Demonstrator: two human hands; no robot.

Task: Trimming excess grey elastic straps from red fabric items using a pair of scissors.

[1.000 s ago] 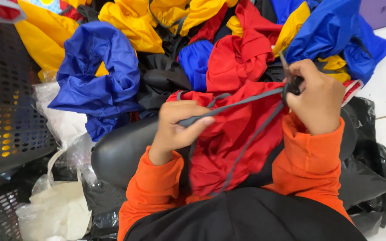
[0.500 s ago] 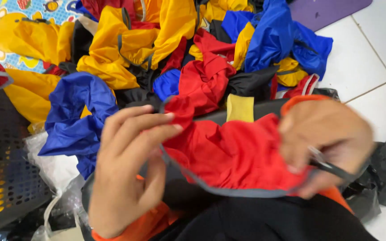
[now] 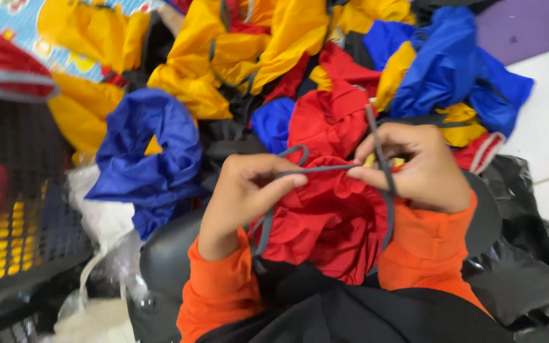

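The grey drawstring (image 3: 325, 169) runs roughly level between the left hand (image 3: 246, 194) and right hand (image 3: 414, 166), each pinching an end, seemingly just above the bunched red fabric pouch (image 3: 328, 222) in the lap.

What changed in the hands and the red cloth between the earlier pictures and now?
Half a second ago the left hand was spread open over the red cloth; now it pinches the grey cord, pulled taut across to the right hand, which also grips it. The cloth stays bunched between the hands, and the pile of coloured cloths stays behind.
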